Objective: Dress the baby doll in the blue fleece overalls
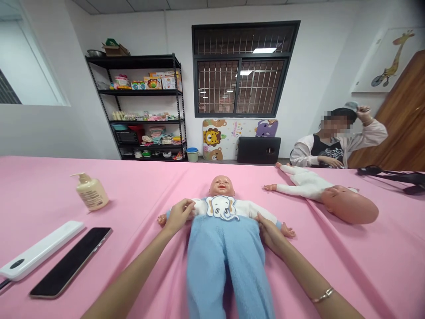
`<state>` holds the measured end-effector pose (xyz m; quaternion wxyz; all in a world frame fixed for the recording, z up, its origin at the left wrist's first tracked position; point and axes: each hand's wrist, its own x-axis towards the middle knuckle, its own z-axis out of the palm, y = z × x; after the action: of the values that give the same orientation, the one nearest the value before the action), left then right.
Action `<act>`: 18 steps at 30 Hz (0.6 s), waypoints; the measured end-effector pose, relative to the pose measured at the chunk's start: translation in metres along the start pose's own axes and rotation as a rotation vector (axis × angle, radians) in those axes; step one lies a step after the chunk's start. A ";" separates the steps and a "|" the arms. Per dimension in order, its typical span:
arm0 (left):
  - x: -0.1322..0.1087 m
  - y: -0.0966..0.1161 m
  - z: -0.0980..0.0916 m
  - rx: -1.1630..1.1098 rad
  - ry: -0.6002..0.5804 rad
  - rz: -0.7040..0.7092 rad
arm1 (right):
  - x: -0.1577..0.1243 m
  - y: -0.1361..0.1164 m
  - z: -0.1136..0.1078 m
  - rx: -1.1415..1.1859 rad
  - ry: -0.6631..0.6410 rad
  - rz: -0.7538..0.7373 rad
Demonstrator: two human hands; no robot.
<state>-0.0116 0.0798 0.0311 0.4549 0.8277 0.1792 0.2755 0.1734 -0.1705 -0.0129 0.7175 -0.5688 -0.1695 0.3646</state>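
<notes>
A baby doll (222,186) lies on its back on the pink table (139,195), head away from me. It wears a white top with an elephant picture and blue trousers (226,257). My left hand (179,215) rests on the doll's side at the top of the trousers, fingers curled onto the white top. My right hand (270,232) presses against the other side at the waistband, fingers tucked by the cloth.
A second doll (327,197) in white lies at the right, near a seated person (335,141). A pump bottle (91,192), a white device (40,250) and a dark phone (71,261) lie at the left. Black straps (395,177) sit far right.
</notes>
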 end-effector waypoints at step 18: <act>0.072 0.018 0.017 0.830 -0.308 0.343 | 0.004 0.008 -0.001 -0.242 -0.112 -0.167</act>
<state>0.0559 0.0985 0.0601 0.0548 0.9884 0.0655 0.1256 0.1742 -0.1674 -0.0218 0.6611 -0.6138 -0.2985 0.3117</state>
